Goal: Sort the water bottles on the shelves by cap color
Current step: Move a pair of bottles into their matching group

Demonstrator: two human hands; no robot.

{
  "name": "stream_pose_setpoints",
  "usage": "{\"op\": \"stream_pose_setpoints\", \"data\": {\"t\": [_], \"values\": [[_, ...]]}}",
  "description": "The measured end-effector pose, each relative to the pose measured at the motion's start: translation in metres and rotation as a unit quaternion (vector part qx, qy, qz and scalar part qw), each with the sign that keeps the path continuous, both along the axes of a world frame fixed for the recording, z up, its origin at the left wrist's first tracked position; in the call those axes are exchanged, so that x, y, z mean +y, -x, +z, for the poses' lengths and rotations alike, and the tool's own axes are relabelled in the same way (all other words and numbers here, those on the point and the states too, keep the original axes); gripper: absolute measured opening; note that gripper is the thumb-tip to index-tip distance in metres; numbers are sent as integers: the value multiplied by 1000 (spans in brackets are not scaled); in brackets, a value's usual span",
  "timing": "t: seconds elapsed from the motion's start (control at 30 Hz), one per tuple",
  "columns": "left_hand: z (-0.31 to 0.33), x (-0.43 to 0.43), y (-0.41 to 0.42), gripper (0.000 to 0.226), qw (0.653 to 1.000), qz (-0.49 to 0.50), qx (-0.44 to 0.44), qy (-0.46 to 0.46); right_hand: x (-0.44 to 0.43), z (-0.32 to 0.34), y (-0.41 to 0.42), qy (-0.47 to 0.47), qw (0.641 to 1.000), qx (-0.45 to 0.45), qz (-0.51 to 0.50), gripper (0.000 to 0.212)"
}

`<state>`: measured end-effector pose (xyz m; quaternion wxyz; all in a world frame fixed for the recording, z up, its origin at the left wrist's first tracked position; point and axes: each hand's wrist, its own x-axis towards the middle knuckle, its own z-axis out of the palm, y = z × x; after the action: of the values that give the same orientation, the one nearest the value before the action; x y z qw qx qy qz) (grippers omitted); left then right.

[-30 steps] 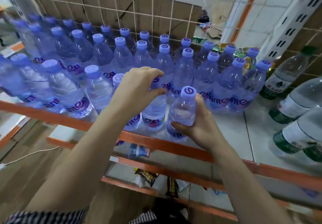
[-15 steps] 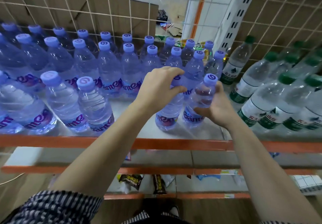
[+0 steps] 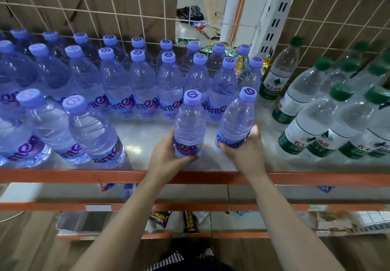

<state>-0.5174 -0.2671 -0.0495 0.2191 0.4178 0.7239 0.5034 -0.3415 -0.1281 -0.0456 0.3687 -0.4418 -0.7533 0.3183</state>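
Wire mesh (image 3: 118, 15) backed a white shelf (image 3: 145, 137) with an orange rail (image 3: 63, 175) along its front edge. Rows of purple-capped bottles (image 3: 139, 80) stood across the left and middle, a few more nearer the rail at the left; green-capped bottles (image 3: 312, 123) filled the right side. Each hand was wrapped round the lower part of one purple-capped bottle near the front: the left hand (image 3: 166, 156) gripped the left bottle (image 3: 190, 123), the right hand (image 3: 245, 154) gripped the right bottle (image 3: 238, 118). Both stood about upright, side by side but apart, just in front of the purple rows, the right bottle nearest the green group. Whether their bases touched the shelf was unclear.
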Motion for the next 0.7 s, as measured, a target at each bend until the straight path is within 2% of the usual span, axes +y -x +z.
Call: {"op": "stream_pose_setpoints", "data": {"t": [0.17, 0.27, 0.4, 0.5, 0.63, 0.7], "values": [[-11, 8, 8, 69, 1000, -15, -5, 9, 30, 8, -16, 3, 1000, 3, -16, 63], [-11, 23, 2, 69, 1000, -16, -7, 17, 49, 10, -26, 39, 999, -5, 33, 58], [-4, 51, -15, 73, 999, 2, 34, 26, 65, 2, -33, 94, 992, -20, 77, 77], [-2, 72, -28, 78, 998, 17, 48, 29, 62, -5, -33, 70, 995, -31, 57, 75], [0, 92, -38, 76, 996, 49, 53, 44, 59, -11, -33, 44, 998, -12, 34, 87], [1, 100, -45, 76, 991, 68, 93, 71, 61, -11, -34, 39, 998, -15, 40, 90]]}}
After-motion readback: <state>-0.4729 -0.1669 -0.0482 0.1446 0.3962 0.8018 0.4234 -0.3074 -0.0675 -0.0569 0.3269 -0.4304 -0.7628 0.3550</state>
